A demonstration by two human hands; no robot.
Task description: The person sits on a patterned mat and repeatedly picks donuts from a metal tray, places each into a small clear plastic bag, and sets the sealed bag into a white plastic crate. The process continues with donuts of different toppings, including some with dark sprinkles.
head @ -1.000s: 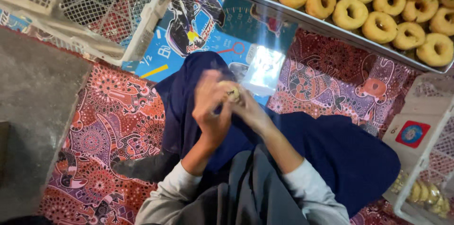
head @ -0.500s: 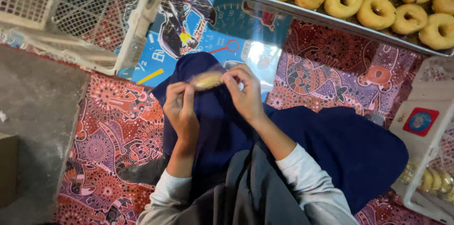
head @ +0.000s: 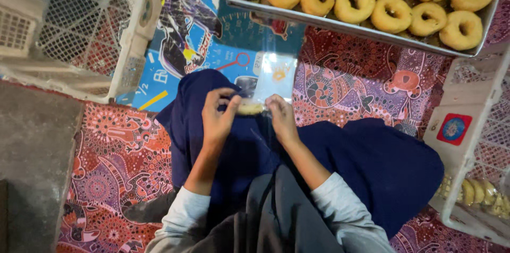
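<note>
Many ring donuts still lie unwrapped in the metal tray (head: 329, 25) at the top, so by the look of it most of the work is left. White crates stand at either side: the left crate (head: 127, 67) shows nothing inside, while the right crate (head: 467, 125) holds a few bagged donuts (head: 478, 192), a small share done. Below, over the blue cloth (head: 372, 162) on the person's lap, the left hand (head: 218, 117) and right hand (head: 281, 117) each pinch an end of one donut (head: 249, 108), held between them just beside a clear bag (head: 273, 75). Whether it is already inside the bag, I cannot tell.
</note>
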